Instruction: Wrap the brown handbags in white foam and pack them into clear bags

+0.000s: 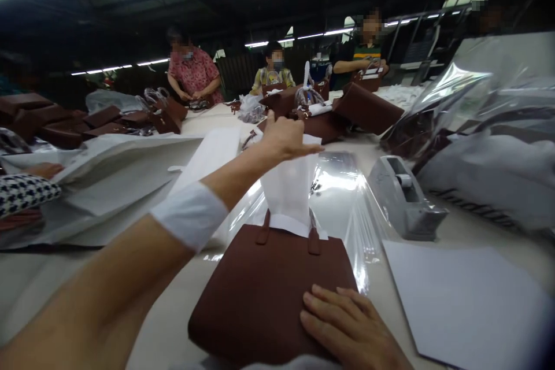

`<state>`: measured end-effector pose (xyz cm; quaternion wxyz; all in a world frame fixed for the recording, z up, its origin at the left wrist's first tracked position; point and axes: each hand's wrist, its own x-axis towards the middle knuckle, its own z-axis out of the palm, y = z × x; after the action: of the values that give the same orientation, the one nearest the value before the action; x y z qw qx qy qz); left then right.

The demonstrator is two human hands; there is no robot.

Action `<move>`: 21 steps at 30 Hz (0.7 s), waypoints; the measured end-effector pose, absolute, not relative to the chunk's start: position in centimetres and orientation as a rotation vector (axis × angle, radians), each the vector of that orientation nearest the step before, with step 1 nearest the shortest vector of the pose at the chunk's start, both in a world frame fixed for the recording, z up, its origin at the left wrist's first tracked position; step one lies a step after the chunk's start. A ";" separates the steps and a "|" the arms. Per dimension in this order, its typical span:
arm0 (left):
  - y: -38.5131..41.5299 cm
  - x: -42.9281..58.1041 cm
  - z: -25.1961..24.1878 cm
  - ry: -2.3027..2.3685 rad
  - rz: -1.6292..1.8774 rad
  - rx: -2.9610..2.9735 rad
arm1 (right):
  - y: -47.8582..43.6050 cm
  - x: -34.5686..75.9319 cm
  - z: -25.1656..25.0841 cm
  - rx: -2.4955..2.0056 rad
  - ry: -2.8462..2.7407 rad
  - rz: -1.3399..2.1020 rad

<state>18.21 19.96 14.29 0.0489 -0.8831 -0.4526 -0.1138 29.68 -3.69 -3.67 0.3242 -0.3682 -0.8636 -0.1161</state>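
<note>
A dark brown handbag point(269, 283) lies in front of me with its two handles pointing away. My right hand point(347, 324) rests flat on its lower right part, fingers stretched out. White paper point(288, 191) extends from between the handles toward the far side. At the paper's far end is my left hand point(286, 137), thumb and some fingers spread apart; its underside is hidden, and I see no grip on the paper. Clear plastic wrap point(342, 185) spreads on the table beyond the bag.
A grey tape dispenser point(401, 199) stands right of the bag, near a white board point(468, 300). Brown bags point(368, 110) pile up ahead, others point(47, 118) at far left. Plastic-wrapped goods point(489, 156) fill the right. A checked sleeve point(28, 193) enters from the left; several people work across the table.
</note>
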 end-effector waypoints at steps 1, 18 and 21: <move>21.4 19.5 14.6 -1.364 -0.281 -2.750 | -3.8 29.5 -3.6 -0.985 -2.224 -0.288; 5.2 6.1 8.8 -1.590 -1.595 -2.543 | -4.9 29.2 0.7 -1.022 -2.414 -0.341; 9.2 3.9 6.3 -2.216 -1.411 -2.655 | -4.4 29.7 -0.5 -0.917 -2.408 -0.442</move>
<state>3.86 9.23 6.28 -0.2922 -0.6798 -0.5674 -0.3614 29.68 -4.37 -0.48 0.2603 -0.3387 -0.8893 -0.1633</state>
